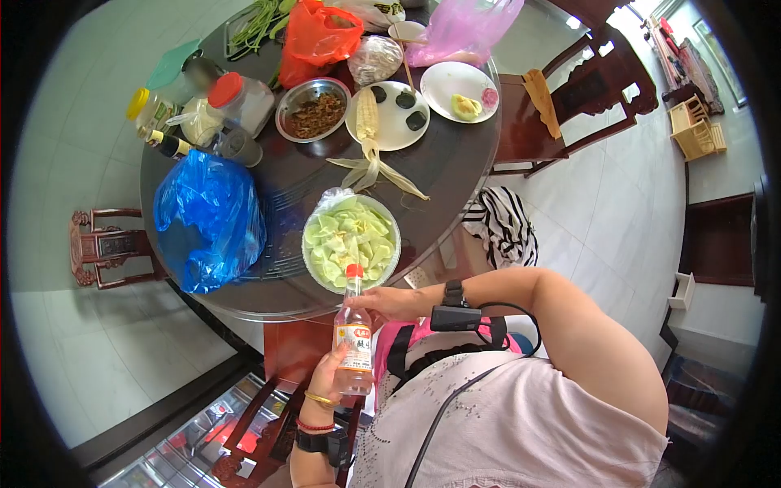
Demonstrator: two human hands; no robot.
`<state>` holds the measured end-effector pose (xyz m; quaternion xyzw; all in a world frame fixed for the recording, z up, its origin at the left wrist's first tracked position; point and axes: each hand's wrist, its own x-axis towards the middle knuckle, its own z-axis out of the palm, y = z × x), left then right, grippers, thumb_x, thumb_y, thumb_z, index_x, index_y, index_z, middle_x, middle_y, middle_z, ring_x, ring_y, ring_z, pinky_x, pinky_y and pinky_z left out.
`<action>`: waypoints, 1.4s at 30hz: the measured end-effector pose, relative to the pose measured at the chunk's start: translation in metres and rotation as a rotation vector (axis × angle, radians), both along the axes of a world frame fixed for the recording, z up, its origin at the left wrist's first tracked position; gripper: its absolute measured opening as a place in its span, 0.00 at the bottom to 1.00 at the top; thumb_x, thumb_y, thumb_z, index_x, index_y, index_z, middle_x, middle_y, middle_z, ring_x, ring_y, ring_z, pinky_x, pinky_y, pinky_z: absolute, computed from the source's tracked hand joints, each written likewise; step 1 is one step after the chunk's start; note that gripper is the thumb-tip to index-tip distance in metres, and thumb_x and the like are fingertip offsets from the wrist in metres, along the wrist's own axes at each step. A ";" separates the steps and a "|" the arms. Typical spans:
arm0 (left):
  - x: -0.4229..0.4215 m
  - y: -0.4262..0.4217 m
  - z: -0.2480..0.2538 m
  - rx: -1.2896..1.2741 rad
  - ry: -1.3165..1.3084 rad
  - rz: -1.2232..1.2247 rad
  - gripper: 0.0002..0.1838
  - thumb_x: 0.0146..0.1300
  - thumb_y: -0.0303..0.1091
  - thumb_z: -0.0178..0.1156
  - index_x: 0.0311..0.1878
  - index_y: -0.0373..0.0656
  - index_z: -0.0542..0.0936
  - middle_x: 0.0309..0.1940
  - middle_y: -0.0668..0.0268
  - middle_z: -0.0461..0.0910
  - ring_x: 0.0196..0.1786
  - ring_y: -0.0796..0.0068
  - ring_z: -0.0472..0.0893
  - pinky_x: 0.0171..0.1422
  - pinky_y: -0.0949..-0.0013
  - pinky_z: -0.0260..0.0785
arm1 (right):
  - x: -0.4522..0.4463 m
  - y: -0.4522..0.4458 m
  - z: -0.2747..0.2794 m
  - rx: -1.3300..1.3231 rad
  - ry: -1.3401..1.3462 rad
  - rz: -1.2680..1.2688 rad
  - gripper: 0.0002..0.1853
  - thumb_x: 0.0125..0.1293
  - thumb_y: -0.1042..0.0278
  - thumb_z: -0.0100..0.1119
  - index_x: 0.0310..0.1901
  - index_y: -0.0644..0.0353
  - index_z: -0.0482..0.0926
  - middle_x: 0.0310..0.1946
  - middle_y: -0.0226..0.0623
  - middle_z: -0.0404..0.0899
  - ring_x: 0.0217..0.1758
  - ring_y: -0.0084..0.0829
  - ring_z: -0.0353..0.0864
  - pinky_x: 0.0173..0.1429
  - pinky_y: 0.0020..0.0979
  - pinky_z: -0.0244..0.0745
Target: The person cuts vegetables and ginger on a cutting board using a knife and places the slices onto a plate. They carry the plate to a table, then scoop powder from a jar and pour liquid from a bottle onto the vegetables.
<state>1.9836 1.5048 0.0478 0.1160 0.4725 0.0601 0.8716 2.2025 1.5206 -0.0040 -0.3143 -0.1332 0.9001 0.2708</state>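
Note:
My left hand is wrapped round the lower part of a clear bottle with a red cap and a white, red and yellow label. At the bottle's neck, just under the cap, are the closed fingers of my right hand. The bottle stands upright in view, held in front of my body at the table's edge, its cap overlapping the bowl's near rim. Sliced pale green vegetable pieces fill that white bowl.
On the round dark table are a blue plastic bag, a metal bowl of brown food, a corn cob on a plate, another plate, jars, and red and pink bags. A wooden chair stands right.

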 end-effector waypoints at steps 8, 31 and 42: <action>-0.007 -0.022 0.001 -0.073 0.062 0.049 0.22 0.65 0.46 0.50 0.50 0.37 0.71 0.35 0.57 0.80 0.32 0.61 0.82 0.34 0.59 0.78 | -0.008 -0.016 -0.007 -0.040 0.000 0.105 0.23 0.69 0.51 0.43 0.51 0.64 0.71 0.45 0.42 0.77 0.45 0.33 0.78 0.53 0.36 0.75; -0.020 -0.013 -0.013 -0.120 0.004 0.320 0.29 0.65 0.57 0.42 0.52 0.38 0.68 0.33 0.49 0.79 0.29 0.51 0.82 0.30 0.54 0.76 | -0.036 0.026 -0.008 0.096 0.072 0.113 0.25 0.68 0.47 0.41 0.50 0.63 0.71 0.43 0.41 0.77 0.44 0.32 0.79 0.51 0.37 0.75; -0.019 -0.027 0.015 -0.209 -0.038 0.170 0.28 0.65 0.54 0.46 0.54 0.38 0.68 0.35 0.52 0.79 0.34 0.55 0.82 0.35 0.55 0.77 | -0.020 -0.007 -0.002 -0.037 0.243 0.230 0.23 0.67 0.47 0.45 0.52 0.58 0.71 0.44 0.40 0.78 0.46 0.33 0.79 0.54 0.37 0.73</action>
